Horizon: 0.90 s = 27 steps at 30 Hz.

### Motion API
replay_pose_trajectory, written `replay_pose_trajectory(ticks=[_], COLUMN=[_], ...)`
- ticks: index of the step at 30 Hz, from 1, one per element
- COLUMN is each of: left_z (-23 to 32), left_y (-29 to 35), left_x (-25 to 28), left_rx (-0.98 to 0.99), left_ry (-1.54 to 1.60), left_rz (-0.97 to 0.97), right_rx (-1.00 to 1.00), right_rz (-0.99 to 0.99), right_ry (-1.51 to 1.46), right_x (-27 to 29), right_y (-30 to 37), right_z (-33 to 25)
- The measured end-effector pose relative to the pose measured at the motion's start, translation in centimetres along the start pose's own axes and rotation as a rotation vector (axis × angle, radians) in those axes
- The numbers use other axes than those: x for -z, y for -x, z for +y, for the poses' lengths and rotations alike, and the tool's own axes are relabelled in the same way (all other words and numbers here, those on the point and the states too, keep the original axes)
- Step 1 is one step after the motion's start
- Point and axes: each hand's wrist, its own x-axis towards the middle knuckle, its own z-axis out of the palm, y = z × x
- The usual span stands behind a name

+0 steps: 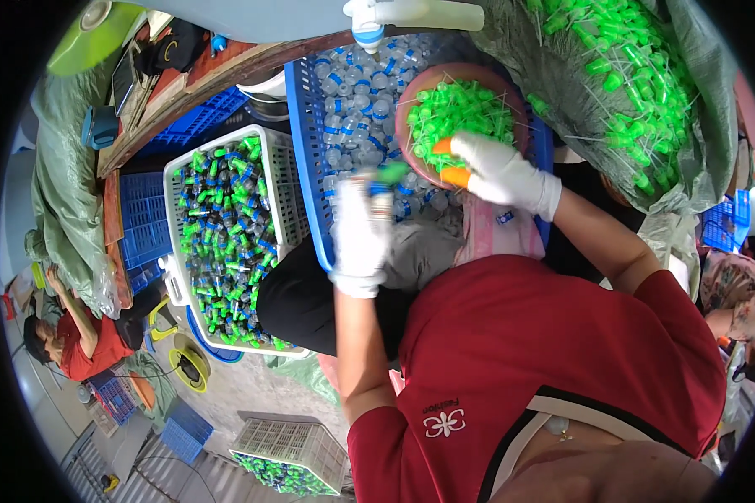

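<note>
Left hand (362, 235): your gloved grip is clamped on a small clear bottle (381, 194) with a green cap (392, 173) at its top; keep it upright and steady over the blue crate (304, 142).
Right hand (499, 172): grip is together, orange fingertips (455, 176) pinching at the rim of the pink bowl (411, 109); whether a cap is between them I cannot tell. Take one cap at a time.
Bowl: it sits in the crate, on the uncapped bottles (356, 92), near both hands, so reaches can be short.
White basket (289, 180): to your left, holding capped bottles; drop finished ones there.
Sack (637, 75): spare green caps, far right.
</note>
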Motion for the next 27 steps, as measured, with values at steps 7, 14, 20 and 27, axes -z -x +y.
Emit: replay_pose_trajectory(ticks=[7, 14, 20, 27], left_z=[-4.7, -5.1, -5.0, 0.0], left_y=[-0.7, -0.9, -3.4, -10.7], left_x=[6.1, -7.8, -6.6, -4.1], left_rx=[0.092, 0.042, 0.106, 0.128], left_ry=[-0.680, -0.729, -0.253, 0.778], left_rz=[0.361, -0.141, -0.083, 0.177], right_rx=[0.063, 0.021, 0.061, 0.242], right_rz=[0.063, -0.052, 0.211, 0.405], right_ry=[0.486, 0.614, 0.423, -0.019], right_x=[-0.4, -3.3, -0.6, 5.4], right_y=[-3.6, -5.8, -3.4, -3.2], right_z=[4.5, 4.4, 5.0, -3.3])
